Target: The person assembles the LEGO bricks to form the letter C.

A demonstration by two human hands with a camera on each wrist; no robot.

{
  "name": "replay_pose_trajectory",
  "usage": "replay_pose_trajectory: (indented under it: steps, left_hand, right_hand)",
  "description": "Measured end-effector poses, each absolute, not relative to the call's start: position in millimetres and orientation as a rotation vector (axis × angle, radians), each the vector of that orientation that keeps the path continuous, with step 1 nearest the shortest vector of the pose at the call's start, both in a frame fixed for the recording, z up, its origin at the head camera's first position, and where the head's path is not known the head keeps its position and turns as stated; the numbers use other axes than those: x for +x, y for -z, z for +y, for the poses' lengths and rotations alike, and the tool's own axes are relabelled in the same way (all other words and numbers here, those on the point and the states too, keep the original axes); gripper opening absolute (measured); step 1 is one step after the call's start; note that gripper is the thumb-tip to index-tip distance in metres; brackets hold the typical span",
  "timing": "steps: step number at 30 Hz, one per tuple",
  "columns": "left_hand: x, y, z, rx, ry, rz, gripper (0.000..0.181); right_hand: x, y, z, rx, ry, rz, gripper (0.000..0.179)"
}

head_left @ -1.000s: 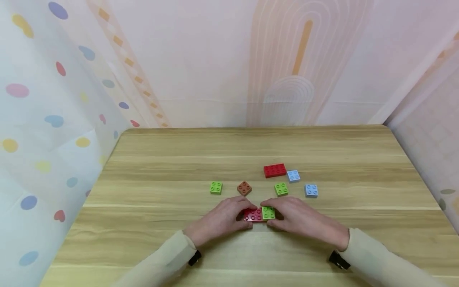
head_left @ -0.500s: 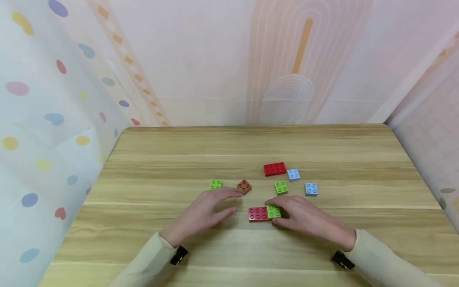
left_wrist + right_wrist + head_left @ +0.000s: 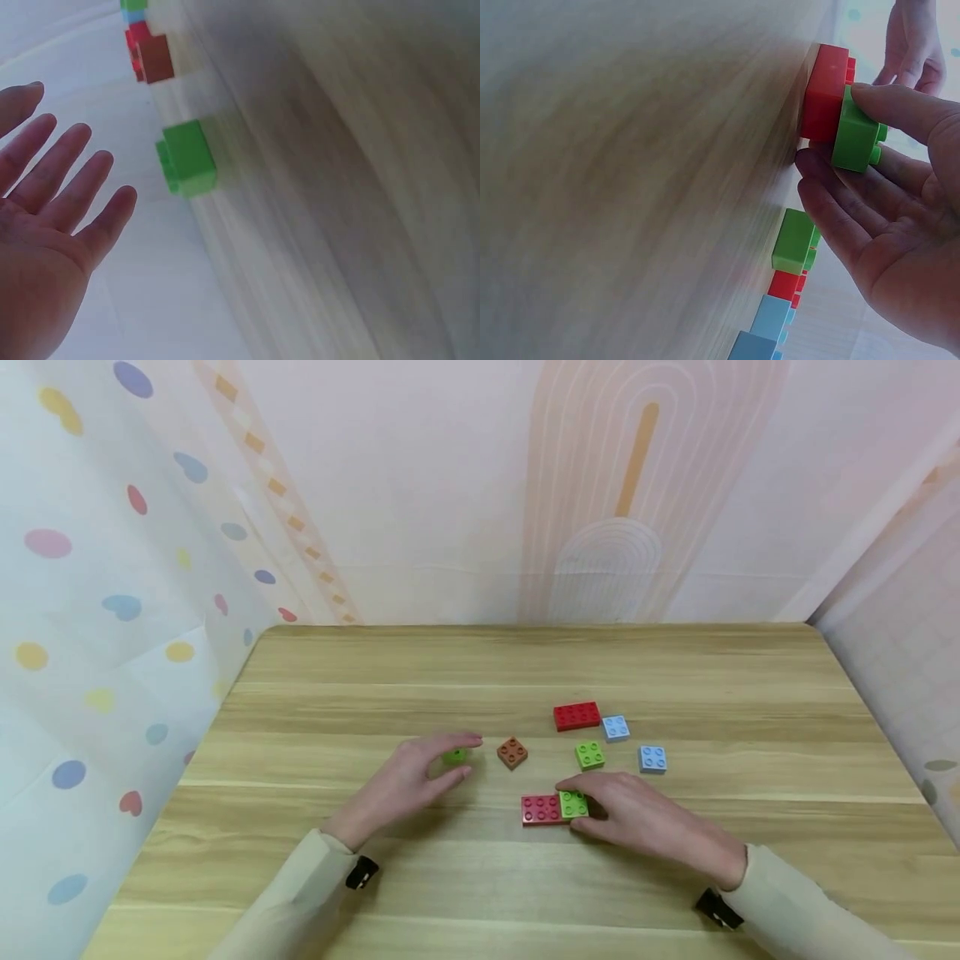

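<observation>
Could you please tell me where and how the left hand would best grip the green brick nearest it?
The green brick is probably best pinched by its flat near and far side walls, coming from above: it sits studs up, and the open left hand has its thumb nearer, fingers farther.

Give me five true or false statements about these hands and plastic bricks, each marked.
1. The right hand holds a lime green, square plastic brick. True.
2. That brick sits on the left end of a red, rectangular plastic brick. False: in the head view, it's the right end.
3. The left hand grips a brown, square plastic brick. False: it holds nothing, open near a second lime green, square plastic brick.
4. One light blue, square plastic brick is stacked on the other. False: they lie apart.
5. The second red, rectangular plastic brick lies farther from the person than the brown one. True.
</observation>
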State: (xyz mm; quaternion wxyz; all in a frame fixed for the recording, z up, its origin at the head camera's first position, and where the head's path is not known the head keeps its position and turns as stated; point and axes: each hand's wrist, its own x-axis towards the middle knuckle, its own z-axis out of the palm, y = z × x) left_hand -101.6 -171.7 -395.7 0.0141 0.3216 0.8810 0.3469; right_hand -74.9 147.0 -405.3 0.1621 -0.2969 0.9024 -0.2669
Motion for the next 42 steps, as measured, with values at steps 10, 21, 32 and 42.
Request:
replay_pose_trajectory:
  steps: [10, 21, 32, 42]
  left_hand:
    - [-122.6, 402.9, -185.6, 0.900, -0.951, 2.719, 0.054]
    - [-132.8, 407.1, -194.7, 0.863, -0.681, 2.719, 0.068]
    - [-135.5, 414.1, -203.1, 0.965, -0.491, 2.740, 0.058]
    - [-134.1, 414.2, -200.7, 1.002, -0.573, 2.757, 0.047]
  right_hand:
    - [-76.2, 404.8, 146.5, -0.842, 0.760, 2.565, 0.044]
    - [-75.8, 405.5, 147.3, -0.851, 0.744, 2.565, 0.045]
    - [-74.9, 407.0, 147.6, -0.871, 0.726, 2.582, 0.045]
    - [-74.3, 407.2, 147.8, -0.873, 0.731, 2.583, 0.046]
